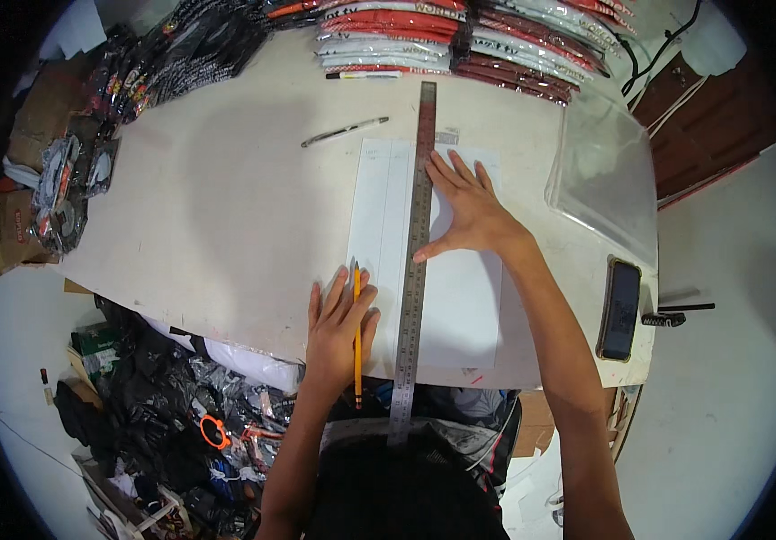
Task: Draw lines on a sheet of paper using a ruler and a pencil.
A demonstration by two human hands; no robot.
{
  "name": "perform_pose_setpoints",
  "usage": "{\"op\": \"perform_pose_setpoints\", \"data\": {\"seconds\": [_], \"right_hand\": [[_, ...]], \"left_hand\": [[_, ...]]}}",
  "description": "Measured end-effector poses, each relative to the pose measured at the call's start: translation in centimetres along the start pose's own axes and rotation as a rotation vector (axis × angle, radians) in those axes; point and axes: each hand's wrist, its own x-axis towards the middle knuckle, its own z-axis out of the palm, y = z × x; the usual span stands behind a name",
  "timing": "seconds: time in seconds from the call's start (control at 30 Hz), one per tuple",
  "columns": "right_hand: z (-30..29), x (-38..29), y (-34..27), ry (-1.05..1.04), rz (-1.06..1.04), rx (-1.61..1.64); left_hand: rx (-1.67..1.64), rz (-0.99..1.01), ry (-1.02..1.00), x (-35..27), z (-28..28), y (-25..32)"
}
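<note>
A long metal ruler lies lengthwise over a white sheet of paper, its near end reaching past the table edge towards my body. Thin lines run along the sheet's left part. My right hand is spread on the paper, its thumb and fingertips at the ruler's right edge. To the left of the ruler, my left hand rests at the sheet's lower left edge with a yellow pencil held between its fingers, the tip pointing away from me. A pen lies beyond the sheet's upper left corner.
Stacks of plastic-wrapped garments line the table's far edge, with a marker before them. Clear plastic sheets and a phone lie at the right. Wrapped black packages stand far left; black bags fill the floor at lower left.
</note>
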Motion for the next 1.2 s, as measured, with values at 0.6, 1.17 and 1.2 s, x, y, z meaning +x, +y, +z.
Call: {"op": "perform_pose_setpoints", "data": {"seconds": [0.6,1.17,1.2], "right_hand": [[-1.0,0.7,0.5,0.017,0.135,-0.087],[-0.3,-0.9,1.4,0.069,0.044,-0.107],[-0.3,-1.0,1.5,0.061,0.039,-0.097]], "left_hand": [[0.055,-0.026,0.039,0.8,0.3,0.6],[0.050,-0.041,-0.001,0.9,0.1,0.5],[0.048,-0.036,0.000,0.8,0.2,0.5]]}}
